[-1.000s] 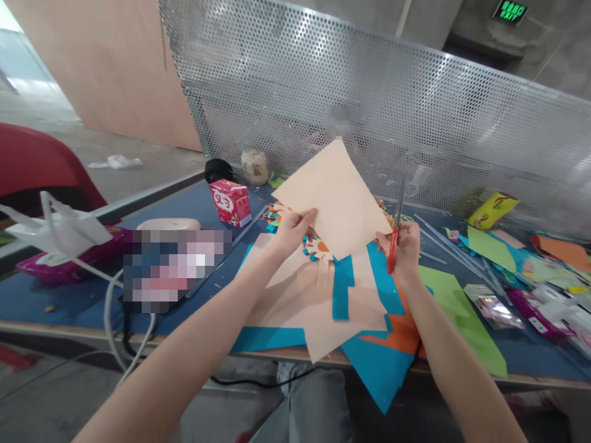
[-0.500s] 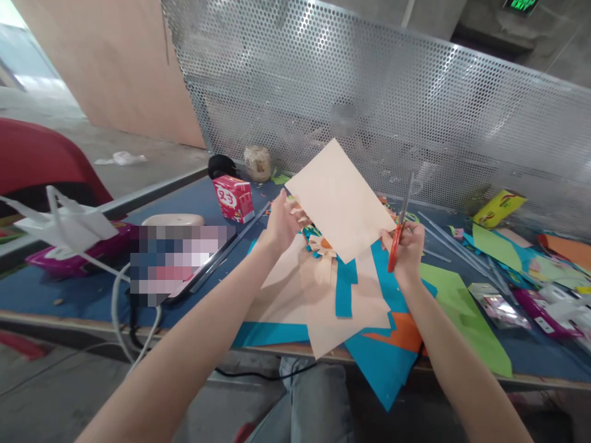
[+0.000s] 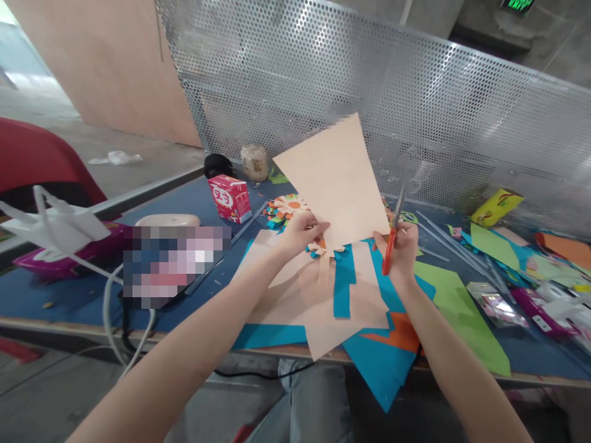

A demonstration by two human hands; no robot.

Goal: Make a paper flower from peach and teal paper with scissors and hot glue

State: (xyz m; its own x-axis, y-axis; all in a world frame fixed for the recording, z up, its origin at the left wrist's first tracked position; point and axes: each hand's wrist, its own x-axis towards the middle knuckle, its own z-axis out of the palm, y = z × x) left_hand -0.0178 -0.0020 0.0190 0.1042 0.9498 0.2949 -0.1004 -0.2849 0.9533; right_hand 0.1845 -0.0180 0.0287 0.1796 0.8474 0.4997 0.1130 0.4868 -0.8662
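A pale peach sheet of paper [image 3: 339, 181] is held up, tilted, above the table. My left hand [image 3: 301, 235] pinches its lower left edge, thumb in front. In my right hand [image 3: 401, 251] are scissors with orange handles [image 3: 389, 251], blades pointing up; the thumb and a fingertip lie close to the sheet's lower right corner, and I cannot tell whether they grip it. Below the sheet, paper flowers in peach, orange and blue [image 3: 289, 204] lie partly hidden. A blue paper strip [image 3: 342, 289] rests on more peach sheets [image 3: 323, 335].
Blue sheets [image 3: 381, 375] overhang the front edge, with a green sheet [image 3: 466, 314] to their right. A pink-red box [image 3: 229, 198] and a tablet-like device, blurred out, stand left. Yellow box [image 3: 496, 207] and paper scraps lie right. A perforated metal panel [image 3: 277, 74] closes the back.
The peach sheet has turned and risen slightly. My left hand has moved right from the sheet's left corner to its lower edge, gripping it there. The scissors stay in my right hand.
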